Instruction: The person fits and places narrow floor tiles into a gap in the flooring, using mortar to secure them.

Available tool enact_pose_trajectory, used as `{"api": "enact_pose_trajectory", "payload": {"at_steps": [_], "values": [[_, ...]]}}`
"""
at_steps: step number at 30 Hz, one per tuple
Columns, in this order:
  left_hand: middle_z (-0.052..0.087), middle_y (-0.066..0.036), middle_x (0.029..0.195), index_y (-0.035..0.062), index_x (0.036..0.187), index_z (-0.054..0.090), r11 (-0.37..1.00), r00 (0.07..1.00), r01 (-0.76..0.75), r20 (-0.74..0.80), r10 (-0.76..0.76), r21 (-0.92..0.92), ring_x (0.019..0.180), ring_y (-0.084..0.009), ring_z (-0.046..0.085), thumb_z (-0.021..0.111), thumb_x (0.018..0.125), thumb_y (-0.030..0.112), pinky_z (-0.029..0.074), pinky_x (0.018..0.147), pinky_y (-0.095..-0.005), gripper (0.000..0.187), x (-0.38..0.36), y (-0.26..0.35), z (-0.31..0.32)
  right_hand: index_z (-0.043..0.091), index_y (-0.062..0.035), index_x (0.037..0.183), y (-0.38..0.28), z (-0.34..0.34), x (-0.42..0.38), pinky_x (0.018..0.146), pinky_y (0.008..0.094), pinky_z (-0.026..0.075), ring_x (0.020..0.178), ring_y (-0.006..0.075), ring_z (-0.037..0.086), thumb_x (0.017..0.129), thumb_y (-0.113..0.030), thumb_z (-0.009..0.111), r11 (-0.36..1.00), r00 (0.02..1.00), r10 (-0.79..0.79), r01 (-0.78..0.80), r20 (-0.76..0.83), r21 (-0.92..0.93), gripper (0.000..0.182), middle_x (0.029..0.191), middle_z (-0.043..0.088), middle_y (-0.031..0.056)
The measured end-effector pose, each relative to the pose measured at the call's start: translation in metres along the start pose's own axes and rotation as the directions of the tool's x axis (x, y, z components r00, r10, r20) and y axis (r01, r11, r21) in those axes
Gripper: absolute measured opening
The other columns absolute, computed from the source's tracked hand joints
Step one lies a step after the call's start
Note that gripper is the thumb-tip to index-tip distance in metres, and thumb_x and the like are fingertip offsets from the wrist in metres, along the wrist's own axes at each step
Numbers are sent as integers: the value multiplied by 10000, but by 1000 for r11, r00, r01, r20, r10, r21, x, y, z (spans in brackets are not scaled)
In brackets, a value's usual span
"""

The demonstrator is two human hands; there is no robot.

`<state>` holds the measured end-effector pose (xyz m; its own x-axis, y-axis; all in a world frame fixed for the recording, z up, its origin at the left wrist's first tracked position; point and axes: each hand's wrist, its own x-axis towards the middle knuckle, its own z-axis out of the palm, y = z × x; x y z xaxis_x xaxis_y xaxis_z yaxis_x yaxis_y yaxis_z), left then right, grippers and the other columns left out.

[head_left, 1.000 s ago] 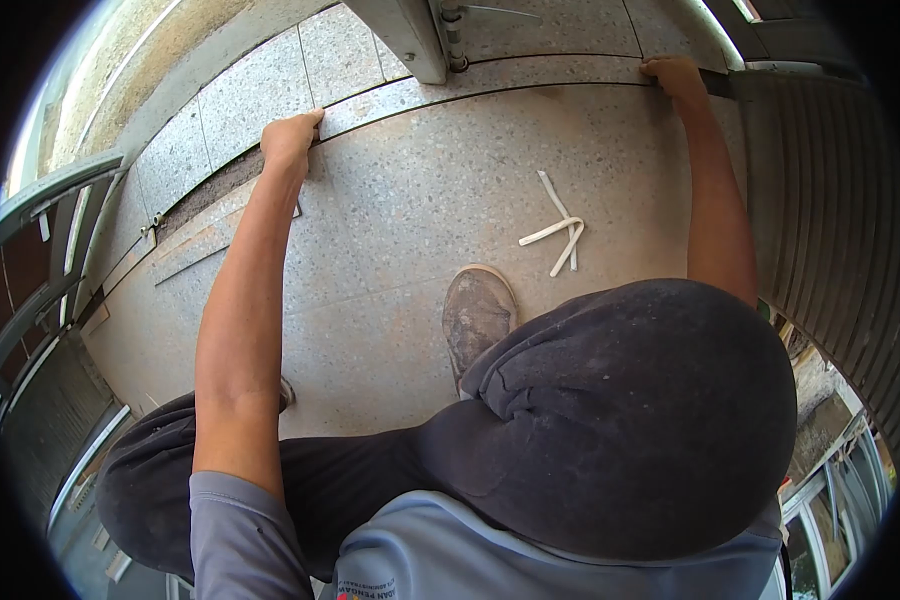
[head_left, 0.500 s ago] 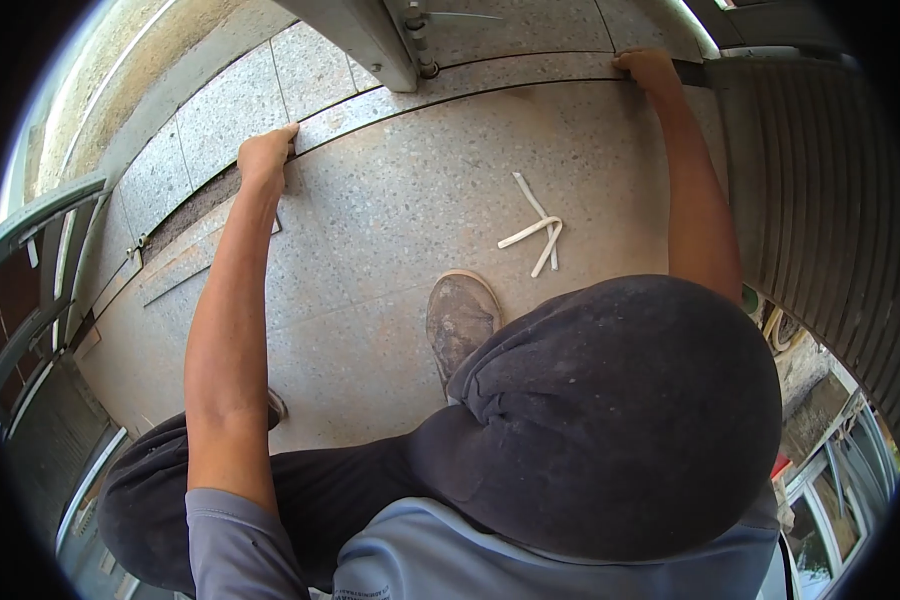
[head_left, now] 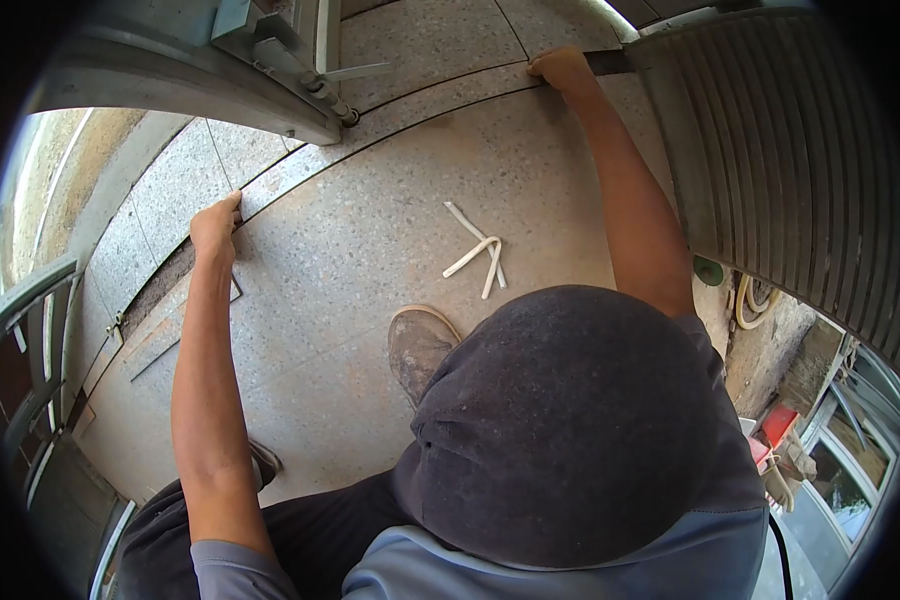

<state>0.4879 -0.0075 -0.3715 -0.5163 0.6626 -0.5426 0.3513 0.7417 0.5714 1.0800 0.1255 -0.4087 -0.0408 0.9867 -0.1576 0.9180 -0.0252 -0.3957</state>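
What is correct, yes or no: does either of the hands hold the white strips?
No, the white strips lie on the floor, while the left hand and right hand are at the narrow speckled piece's ends.

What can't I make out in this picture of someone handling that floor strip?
All in the head view:
- Left hand: some fingers are hidden behind its own back, so its grip on the floor strip is unclear.
- Right hand: likewise, its underside is hidden.
- Nearer shoe: heel hidden behind the bent knee.
- Ridged panel: far side lost in the dark lens rim.
- Red thing: too small to name.
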Motion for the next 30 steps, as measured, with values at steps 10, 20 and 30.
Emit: {"api": "enact_pose_trajectory", "payload": {"at_steps": [10, 20, 30], "values": [[758, -150, 931, -54, 937, 770, 1000, 999, 17, -51, -16, 17, 845, -244, 684, 817, 804, 285, 495, 799, -353, 367, -8, 7, 3, 782, -30, 959, -16, -20, -12, 761, 394, 532, 815, 210, 689, 834, -235, 752, 931, 979, 194, -204, 63, 304, 242, 871, 750, 96], [755, -150, 995, -50, 986, 767, 997, 997, 72, -22, -71, 36, 911, -240, 634, 820, 834, 307, 472, 853, -375, 392, -6, 7, 2, 787, -32, 933, -27, -33, -16, 738, 352, 501, 771, 161, 643, 801, -193, 748, 952, 986, 130, -154, 104, 266, 212, 833, 741, 71], [748, -119, 916, -40, 907, 771, 995, 992, 93, -86, -90, 35, 844, -214, 624, 807, 834, 244, 463, 804, -355, 296, -5, 6, 6, 767, 2, 871, -23, -31, -15, 713, 363, 470, 722, 153, 587, 800, -177, 743, 902, 965, 236, -261, 113, 345, 194, 763, 691, 53]]}}
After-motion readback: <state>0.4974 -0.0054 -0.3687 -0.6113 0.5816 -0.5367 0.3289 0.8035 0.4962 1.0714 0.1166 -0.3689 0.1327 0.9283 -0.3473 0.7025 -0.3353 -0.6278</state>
